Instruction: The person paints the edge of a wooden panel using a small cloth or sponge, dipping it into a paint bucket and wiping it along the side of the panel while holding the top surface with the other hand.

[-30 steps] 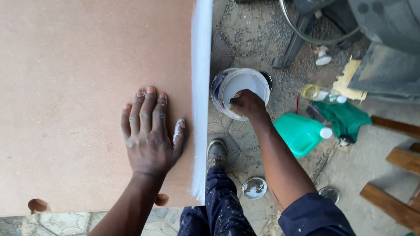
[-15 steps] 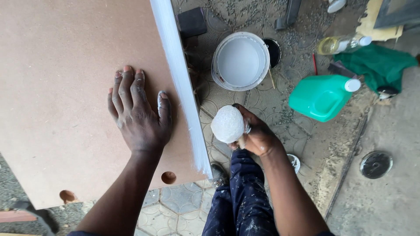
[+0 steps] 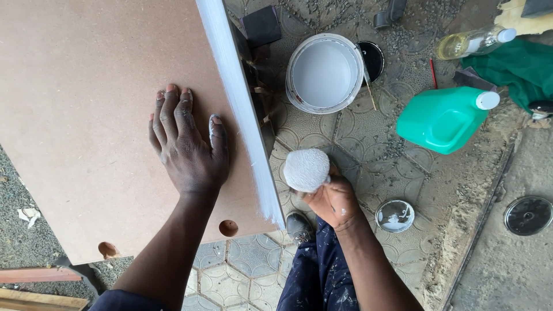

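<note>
Single view only, head-mounted, looking almost straight down from above the person's own arms. Close range: both forearms enter from the bottom edge, left hand [image 3: 187,144] flat on the brown board [image 3: 86,115], right hand [image 3: 334,201] just right of the board's white-painted edge [image 3: 239,109]. Board fills the left half of frame, tilted slightly clockwise. Right half covers patterned paving [image 3: 357,150] with the white paint bucket [image 3: 325,72] near top centre and the green jug [image 3: 443,118] at right. Own shoe [image 3: 299,226] and trouser leg visible bottom centre, directly below the lens. No second view, so no overlap.
</note>
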